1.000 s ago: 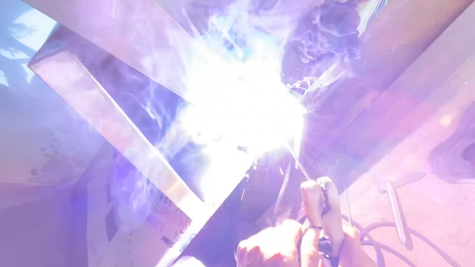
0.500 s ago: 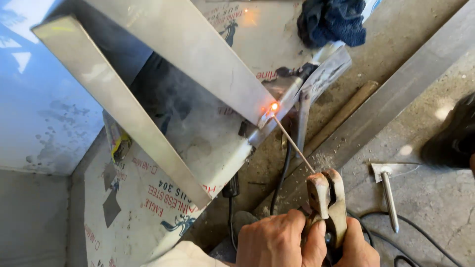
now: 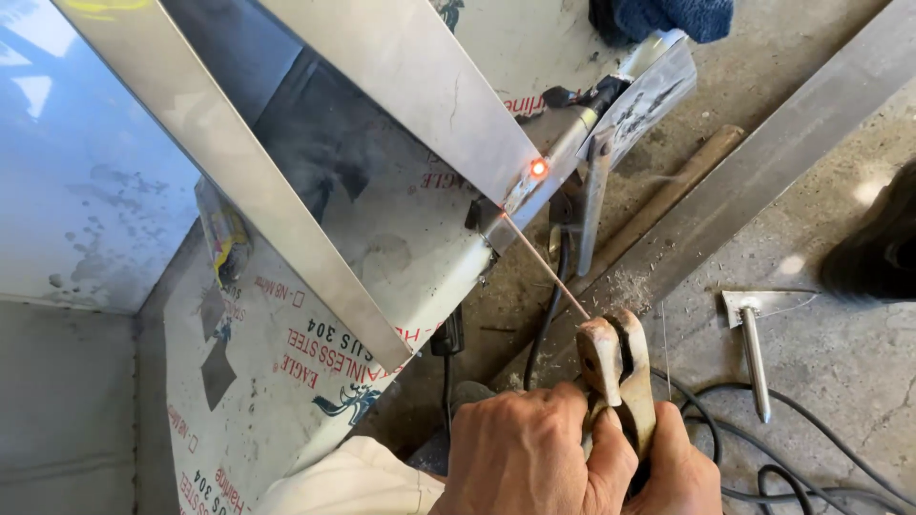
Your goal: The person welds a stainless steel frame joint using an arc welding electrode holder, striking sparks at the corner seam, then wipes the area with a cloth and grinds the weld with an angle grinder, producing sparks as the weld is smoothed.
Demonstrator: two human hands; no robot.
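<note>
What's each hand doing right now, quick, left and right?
Left hand: closed around the electrode holder.
Right hand: closed on the same holder; its rod touches the steel sheet.

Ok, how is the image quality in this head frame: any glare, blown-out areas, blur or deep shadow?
Head view: sharp overall, lit by daylight. The shiny stainless steel sheet at left reflects pale sky, slightly washed out. A small orange glowing weld spot is the only hot point. The dark shape at the right edge is underexposed. Both hands around the brown electrode holder are in focus.
</note>
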